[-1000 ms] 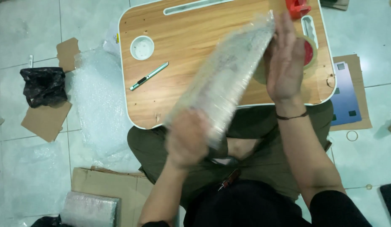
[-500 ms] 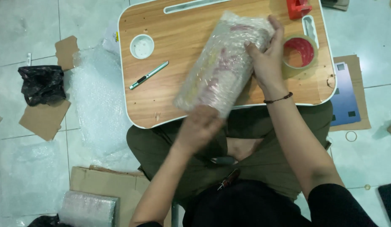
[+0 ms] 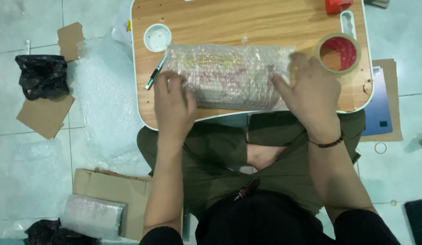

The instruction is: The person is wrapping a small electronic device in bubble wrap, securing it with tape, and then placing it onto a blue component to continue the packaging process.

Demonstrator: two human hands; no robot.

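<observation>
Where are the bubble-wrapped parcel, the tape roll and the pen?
bubble-wrapped parcel (image 3: 229, 75), head view, middle of its top face.
tape roll (image 3: 318, 53), head view, left side of its ring.
pen (image 3: 155, 72), head view, middle of its barrel.

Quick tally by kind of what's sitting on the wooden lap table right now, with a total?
Bubble-wrapped rectangular parcel, under both hands: 1
Roll of brown packing tape: 1
Small round white lid: 1
Green-and-white pen: 1
Red object at the top edge, partly cut off: 1
Total: 5
</observation>
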